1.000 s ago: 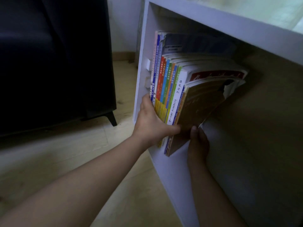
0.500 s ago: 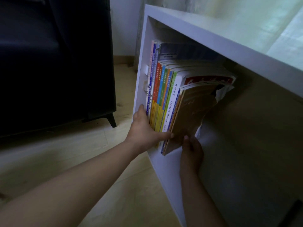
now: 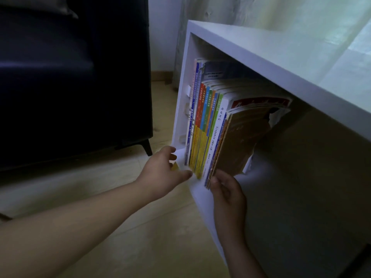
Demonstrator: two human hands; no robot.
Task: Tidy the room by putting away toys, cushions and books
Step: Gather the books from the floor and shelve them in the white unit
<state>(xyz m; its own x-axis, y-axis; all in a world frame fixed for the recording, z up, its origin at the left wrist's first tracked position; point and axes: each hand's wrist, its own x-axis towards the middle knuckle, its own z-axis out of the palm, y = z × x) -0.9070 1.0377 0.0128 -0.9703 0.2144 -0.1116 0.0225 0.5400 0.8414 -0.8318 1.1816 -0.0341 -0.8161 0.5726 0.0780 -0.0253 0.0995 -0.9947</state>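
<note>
The left grip (image 3: 162, 173) is apart, with relaxed fingers, and the books (image 3: 202, 127) stand just to its right in the shelf (image 3: 261, 63). The right grip (image 3: 227, 194) touches the lower edge of the brown book (image 3: 243, 141) just above it; whether it pinches, one cannot tell. This book looks thin, soft and torn, so it is better to take it near the spine.

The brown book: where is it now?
Head view, centre: the brown book is rightmost among the books in the white shelf, lower corner by the right hand.
</note>
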